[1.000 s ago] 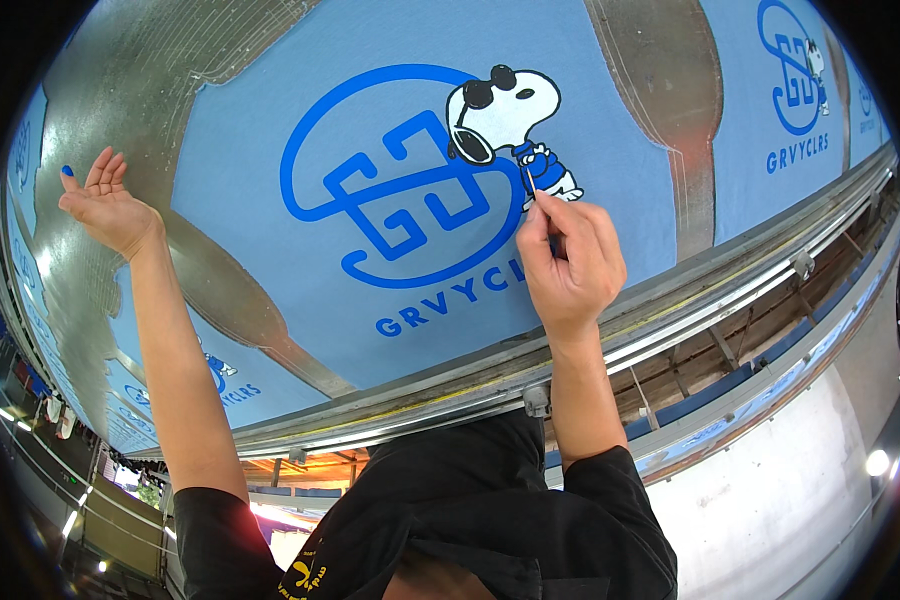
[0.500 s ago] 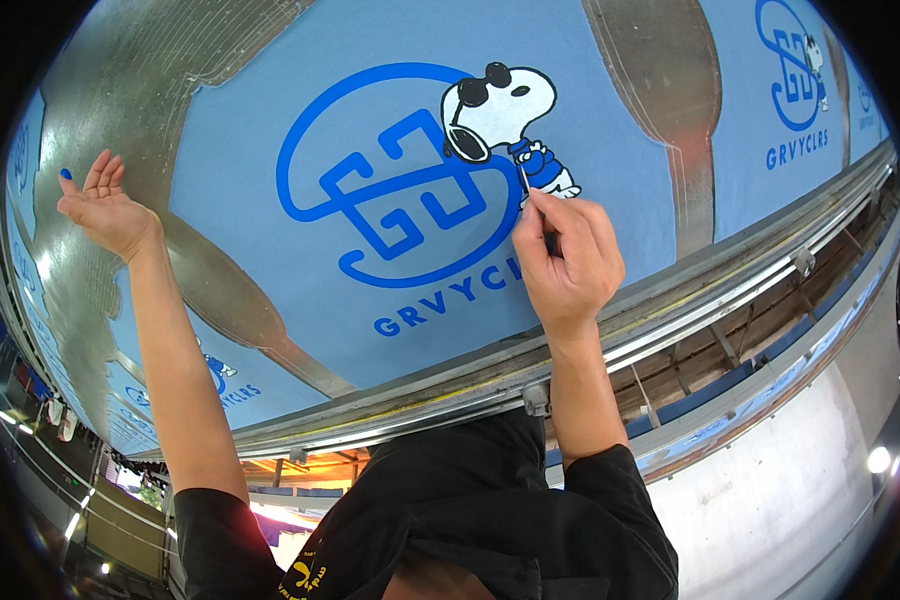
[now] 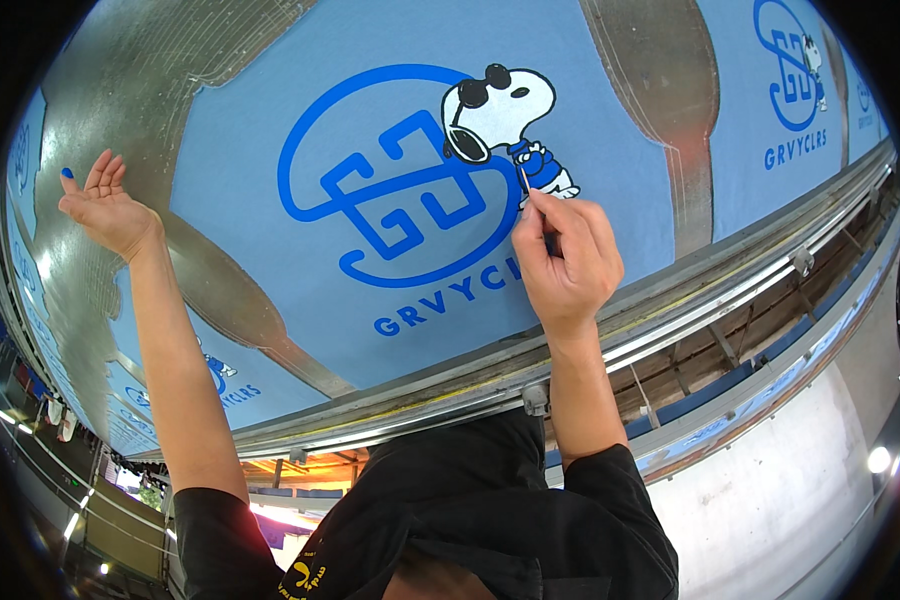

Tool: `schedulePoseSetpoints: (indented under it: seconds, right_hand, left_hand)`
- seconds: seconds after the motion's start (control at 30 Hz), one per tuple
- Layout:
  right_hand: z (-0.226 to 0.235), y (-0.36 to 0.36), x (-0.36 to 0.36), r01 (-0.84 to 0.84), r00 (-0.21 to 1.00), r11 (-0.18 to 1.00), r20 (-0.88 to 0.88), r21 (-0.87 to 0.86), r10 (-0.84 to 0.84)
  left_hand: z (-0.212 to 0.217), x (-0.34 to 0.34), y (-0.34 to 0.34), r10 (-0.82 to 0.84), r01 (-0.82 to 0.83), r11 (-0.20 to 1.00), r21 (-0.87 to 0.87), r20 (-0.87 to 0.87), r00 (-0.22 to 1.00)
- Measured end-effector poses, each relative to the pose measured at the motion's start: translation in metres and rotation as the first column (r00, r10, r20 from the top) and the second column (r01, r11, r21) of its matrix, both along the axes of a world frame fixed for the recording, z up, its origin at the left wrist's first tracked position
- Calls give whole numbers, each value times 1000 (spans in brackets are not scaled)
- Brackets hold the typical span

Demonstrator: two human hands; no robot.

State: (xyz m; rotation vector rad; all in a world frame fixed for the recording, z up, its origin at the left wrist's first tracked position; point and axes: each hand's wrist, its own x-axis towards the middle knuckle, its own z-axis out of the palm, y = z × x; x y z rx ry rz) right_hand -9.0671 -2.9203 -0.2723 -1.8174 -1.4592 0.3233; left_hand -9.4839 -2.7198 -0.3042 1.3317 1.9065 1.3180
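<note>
A light blue fabric panel [image 3: 240, 140] lies flat on the metal table, printed with a blue looping emblem [image 3: 315, 100] and a white cartoon dog [image 3: 515, 105] in dark sunglasses and a blue top. My right hand [image 3: 570, 260] is closed in a pinch on a thin, light-coloured stick [image 3: 526, 178]. Its tip is at the dog's blue top; whether it touches the print I cannot tell. Far to the left, my left hand [image 3: 110, 205] is open, palm up with fingers spread, beside the panel's left edge. One of its digit tips is blue.
Bare metal of the table [image 3: 130, 90] shows between the panels. Another printed blue panel [image 3: 755, 110] lies to the right, and more lie at the left. A metal rail [image 3: 660, 335] runs along the table's near edge, close to my body.
</note>
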Motion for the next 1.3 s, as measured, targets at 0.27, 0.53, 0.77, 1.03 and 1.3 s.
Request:
schedulePoseSetpoints:
  seconds: [0.27, 0.53, 0.77, 1.03, 1.3]
  right_hand:
    - [0, -2, -2, 10, 1000, 1000, -21, -2, -10]
    - [11, -3, 8, 76, 987, 997, -143, 2, -75]
    - [36, -5, 5, -103, 956, 987, -286, -121, 65]
    - [76, -66, -37, -426, 737, 819, -673, -384, 67]
    - [81, -119, -148, -799, 483, 496, -854, -341, 191]
  left_hand:
    - [-1, 2, -2, 27, -27, 1000, -4, -2, 1000]
    - [2, -4, 3, 102, -112, 994, -1, 409, 907]
    - [40, -38, -5, 130, -296, 954, 46, 827, 547]
    - [141, -4, -130, -39, -254, 951, 174, 886, 461]
    - [183, -8, -437, 379, -506, 842, -189, 873, 305]
